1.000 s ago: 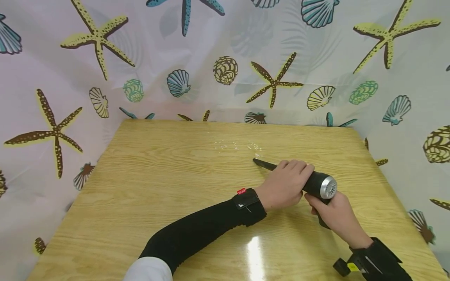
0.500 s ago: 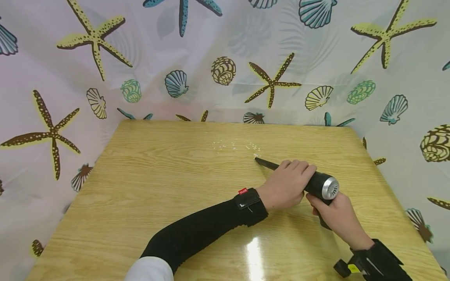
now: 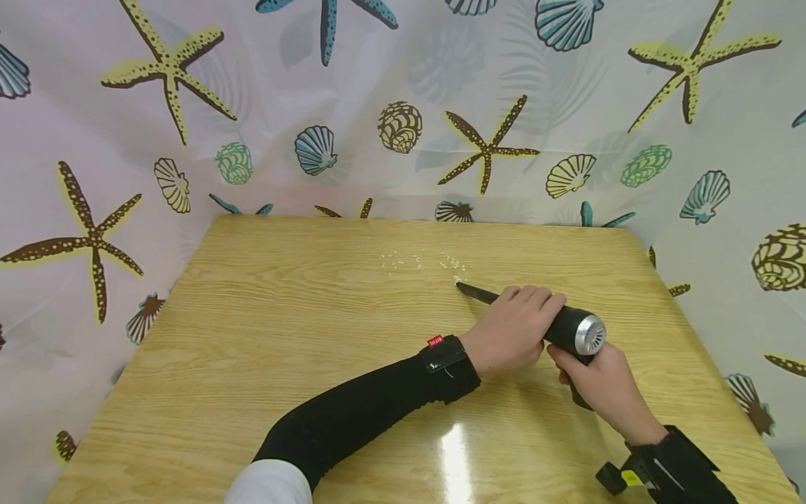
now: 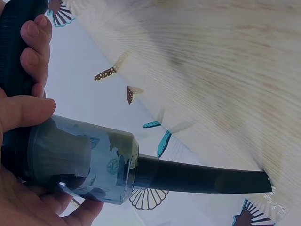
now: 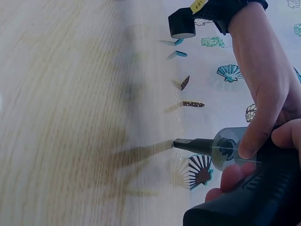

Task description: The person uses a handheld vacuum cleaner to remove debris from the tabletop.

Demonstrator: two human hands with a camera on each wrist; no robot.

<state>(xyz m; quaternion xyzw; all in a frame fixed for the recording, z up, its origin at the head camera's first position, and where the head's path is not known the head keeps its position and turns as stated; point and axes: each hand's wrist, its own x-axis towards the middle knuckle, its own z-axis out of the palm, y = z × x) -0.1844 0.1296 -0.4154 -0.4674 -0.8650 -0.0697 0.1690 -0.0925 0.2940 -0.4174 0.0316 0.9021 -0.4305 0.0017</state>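
Both hands hold a black handheld vacuum cleaner (image 3: 569,332) with a silver-rimmed rear end. My left hand (image 3: 513,329) wraps over its front body, around the clear dust cup (image 4: 113,160). Below and behind it, my right hand (image 3: 607,388) grips the handle (image 5: 244,200). From the cup a long, narrow black crevice nozzle (image 4: 202,176) points forward and left, tilted down to the table. Its tip is right at a small cluster of white bits (image 3: 457,278).
More white bits (image 3: 450,262) lie scattered on the wood-grain table (image 3: 283,315), left of and beyond the nozzle tip. A curtain (image 3: 352,91) printed with shells and starfish stands along the table's back and sides. Bright light reflects off the front of the tabletop.
The nozzle tip has moved slightly forward and right, up to the nearest white cluster, and stays there over the last half second. Both hands keep their grip.
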